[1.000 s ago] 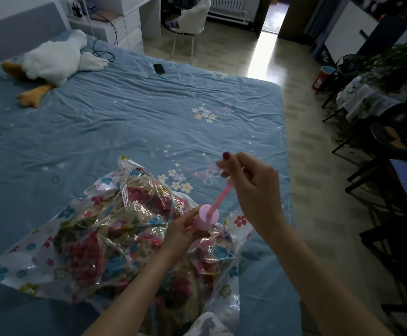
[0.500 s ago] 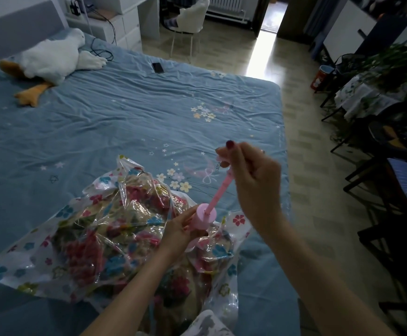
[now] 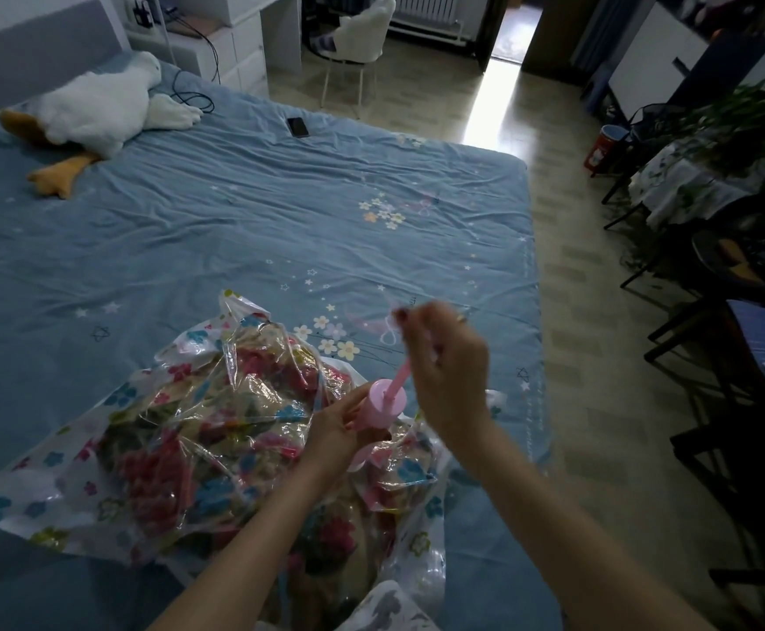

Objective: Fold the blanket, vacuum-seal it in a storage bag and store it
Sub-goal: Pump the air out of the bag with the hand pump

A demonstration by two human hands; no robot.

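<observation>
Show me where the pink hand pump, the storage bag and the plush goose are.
pink hand pump (image 3: 383,403): head view, on the side of its cylinder.
storage bag (image 3: 75,466): head view, on its flower-printed left edge.
plush goose (image 3: 98,107): head view, on its white body.

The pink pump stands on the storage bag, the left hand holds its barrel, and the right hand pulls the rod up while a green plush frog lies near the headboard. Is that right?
One detail is wrong: the head view shows a white plush goose with orange feet near the headboard, not a green frog. The rest holds: the pink pump stands on the storage bag, the left hand holds its barrel, the right hand pulls the rod.
</observation>
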